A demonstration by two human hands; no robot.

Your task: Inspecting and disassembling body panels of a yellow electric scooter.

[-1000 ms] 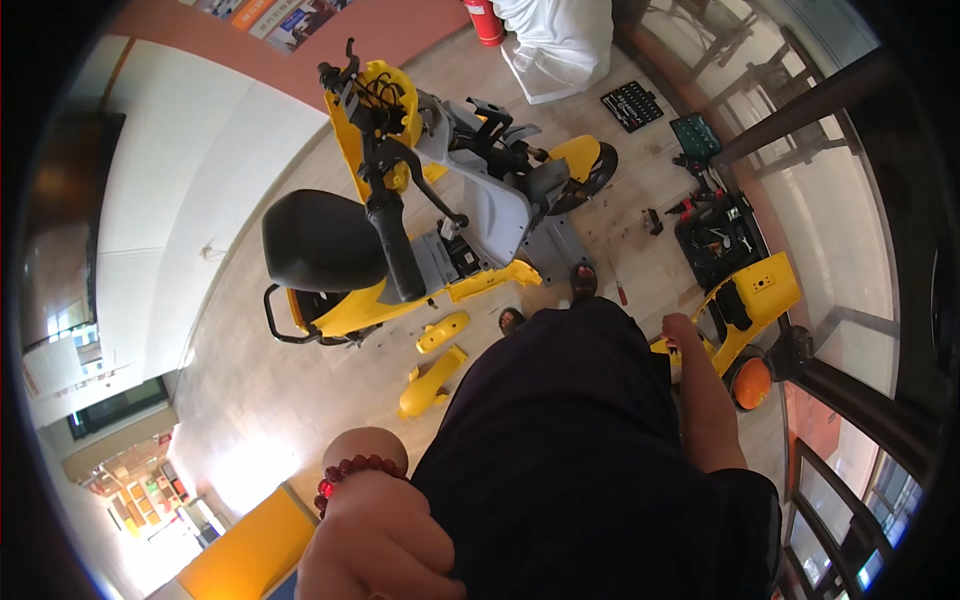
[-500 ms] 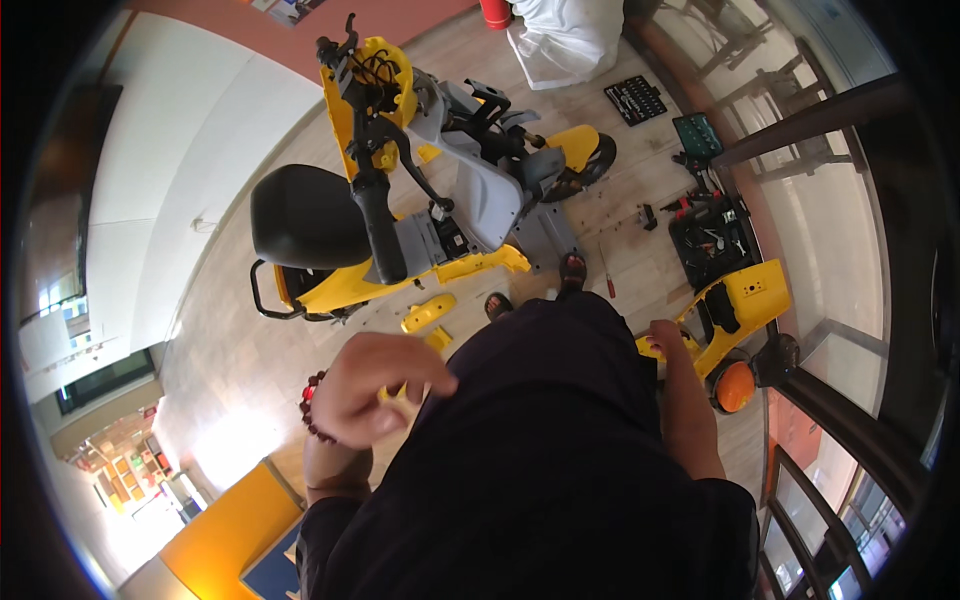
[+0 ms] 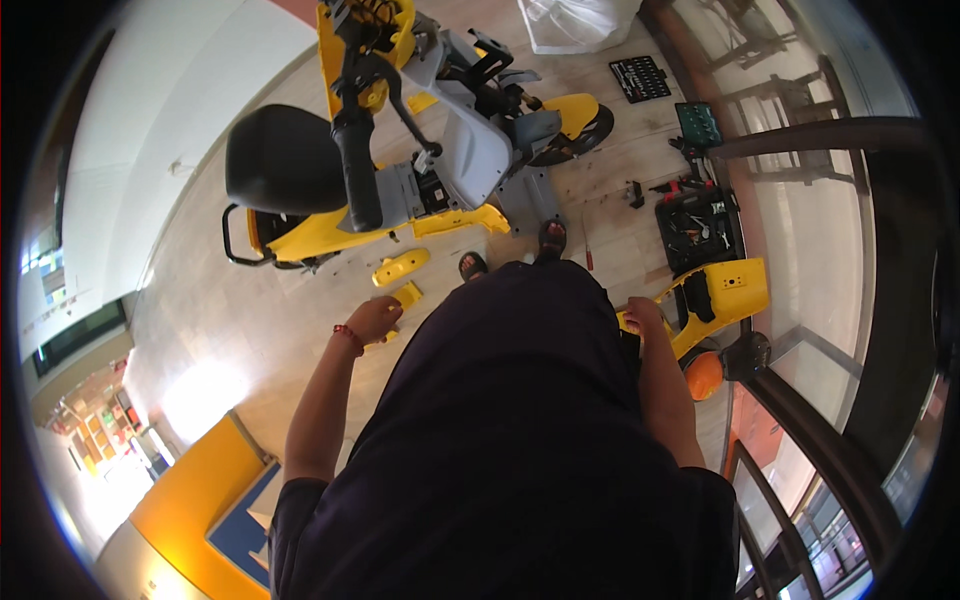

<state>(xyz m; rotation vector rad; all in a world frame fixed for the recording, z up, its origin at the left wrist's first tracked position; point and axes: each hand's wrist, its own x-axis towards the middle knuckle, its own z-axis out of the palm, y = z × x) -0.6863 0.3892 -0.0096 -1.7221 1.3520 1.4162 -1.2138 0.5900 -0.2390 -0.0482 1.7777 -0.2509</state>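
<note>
My left hand, with a red beaded bracelet at the wrist, hangs beside my body with its fingers loosely curled. Nothing shows in it. It overlaps a small yellow panel lying on the floor beyond. On my other side, my right hand hangs low, fingers curled in, and no held thing is visible. Behind it is a large yellow body panel. In front of my feet stands a partly stripped yellow and grey scooter with a black seat and a black handlebar grip.
An open toolbox, a green case and a black socket set lie to the right. A screwdriver is near my foot. A curved yellow part lies left, an orange round object right. A white bag stands far off.
My left hand has dropped from in front of my body to my left side. My right hand stays low at my side. The whole view has shifted, with the scooter now higher in it.
</note>
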